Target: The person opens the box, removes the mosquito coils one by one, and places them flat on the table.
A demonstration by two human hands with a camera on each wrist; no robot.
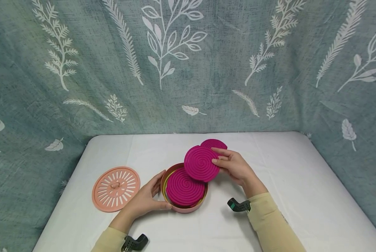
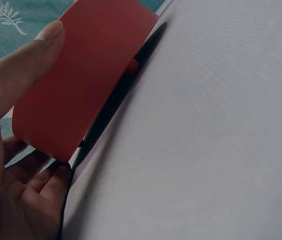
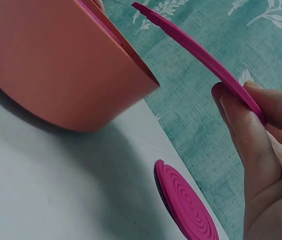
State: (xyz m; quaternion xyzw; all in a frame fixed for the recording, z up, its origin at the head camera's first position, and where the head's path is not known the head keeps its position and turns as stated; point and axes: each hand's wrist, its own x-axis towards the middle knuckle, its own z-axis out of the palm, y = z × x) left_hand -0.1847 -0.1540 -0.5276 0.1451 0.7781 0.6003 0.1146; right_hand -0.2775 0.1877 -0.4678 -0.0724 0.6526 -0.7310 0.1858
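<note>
My right hand (image 1: 235,167) pinches a magenta mosquito coil (image 1: 201,164) by its edge, thumb on one side and fingers on the other. The coil is tilted in the air above a round terracotta-coloured tin (image 1: 188,210), partly overlapping its far right side in the head view. Inside the tin lie more magenta coils (image 1: 185,189); how many is hidden. My left hand (image 1: 147,200) holds the tin's left side, its thumb against the wall (image 2: 88,70). Beyond the tin another magenta coil (image 3: 188,202) rests on the table, partly covered by the held one in the head view.
A slotted round lid (image 1: 115,186) with a small handle lies left of the tin. The white-covered table (image 1: 301,196) ends at a patterned teal curtain (image 1: 219,105). A black wrist device (image 1: 238,205) sits on my right sleeve, another (image 1: 135,243) on my left.
</note>
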